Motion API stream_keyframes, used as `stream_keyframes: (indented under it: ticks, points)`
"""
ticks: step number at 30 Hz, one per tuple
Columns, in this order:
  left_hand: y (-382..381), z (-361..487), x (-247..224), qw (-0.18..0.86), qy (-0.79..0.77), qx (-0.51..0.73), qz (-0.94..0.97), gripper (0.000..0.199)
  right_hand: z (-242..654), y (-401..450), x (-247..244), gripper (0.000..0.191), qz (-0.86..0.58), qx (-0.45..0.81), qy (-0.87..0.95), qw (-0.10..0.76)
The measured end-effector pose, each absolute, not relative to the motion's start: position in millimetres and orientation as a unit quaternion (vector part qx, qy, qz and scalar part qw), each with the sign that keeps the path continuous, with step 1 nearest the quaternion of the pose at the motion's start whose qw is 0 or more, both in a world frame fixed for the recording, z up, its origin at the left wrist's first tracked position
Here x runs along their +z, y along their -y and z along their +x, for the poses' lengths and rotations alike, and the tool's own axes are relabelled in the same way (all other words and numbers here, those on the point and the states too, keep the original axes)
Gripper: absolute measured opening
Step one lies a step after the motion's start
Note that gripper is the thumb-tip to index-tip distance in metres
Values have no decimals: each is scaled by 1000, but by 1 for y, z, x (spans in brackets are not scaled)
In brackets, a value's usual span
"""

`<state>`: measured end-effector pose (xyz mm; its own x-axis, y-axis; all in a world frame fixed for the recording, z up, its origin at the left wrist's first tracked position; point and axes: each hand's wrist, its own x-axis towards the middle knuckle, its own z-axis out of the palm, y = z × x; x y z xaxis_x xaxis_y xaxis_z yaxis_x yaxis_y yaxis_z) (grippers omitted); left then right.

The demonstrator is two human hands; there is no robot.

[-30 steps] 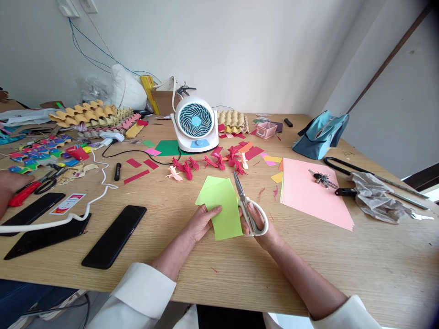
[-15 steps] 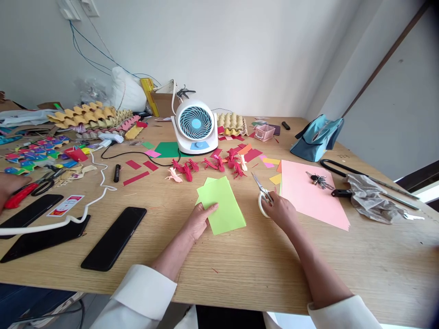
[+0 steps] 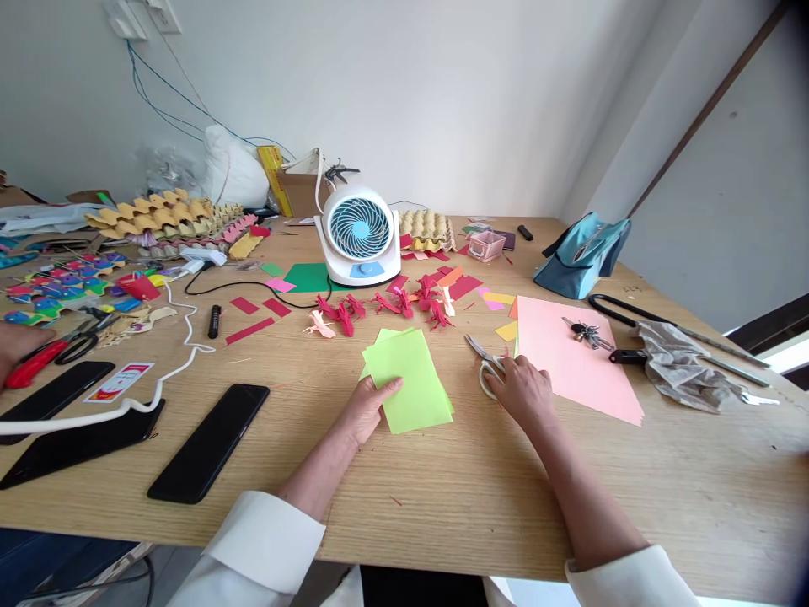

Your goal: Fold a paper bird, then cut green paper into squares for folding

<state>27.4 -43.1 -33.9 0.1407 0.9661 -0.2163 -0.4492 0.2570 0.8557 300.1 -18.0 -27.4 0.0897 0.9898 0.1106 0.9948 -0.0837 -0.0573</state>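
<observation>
Light green paper sheets (image 3: 414, 384) are in my left hand (image 3: 370, 409), the thumb on top and the other fingers underneath. Scissors with white handles (image 3: 485, 379) lie on the table, their blades slightly apart. My right hand (image 3: 526, 392) is palm down over the right end of the handles, its fingers loosely bent and spread near the edge of a large pink sheet (image 3: 581, 371). Just beyond the green sheets sit several folded red paper figures (image 3: 403, 302) and a pale pink one (image 3: 321, 324).
A white fan (image 3: 360, 232) stands at the back. Black phones (image 3: 208, 443) and a white cable (image 3: 183, 362) lie left. At the far left another person's hand (image 3: 22, 346) is by red-handled scissors (image 3: 38, 362). A blue bag (image 3: 581, 253) and keys (image 3: 589, 333) are right.
The white-handled scissors have come down flatter onto the table, and my right hand has loosened and shifted slightly right. My left hand and the green sheets have hardly moved.
</observation>
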Motion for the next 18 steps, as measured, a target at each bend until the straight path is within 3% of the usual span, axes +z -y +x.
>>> stream_keyframes:
  ticks: [5, 8, 12, 15, 18]
  points:
    - [41, 27, -37, 679, -402, 523, 322, 52, 302, 17, -28, 34, -739, -23, 671, 59]
    - [41, 28, -36, 673, -414, 528, 312, 55, 298, 18, -26, 27, -716, -18, 684, 142]
    - [42, 30, -32, 670, -428, 522, 308, 56, 278, 29, -19, 28, -582, 152, 722, 341]
    - [43, 31, -30, 671, -432, 518, 307, 56, 256, 42, -14, 33, -472, 317, 737, 364]
    - [44, 32, -29, 666, -435, 521, 309, 54, 239, 52, -16, 29, -450, 363, 732, 360]
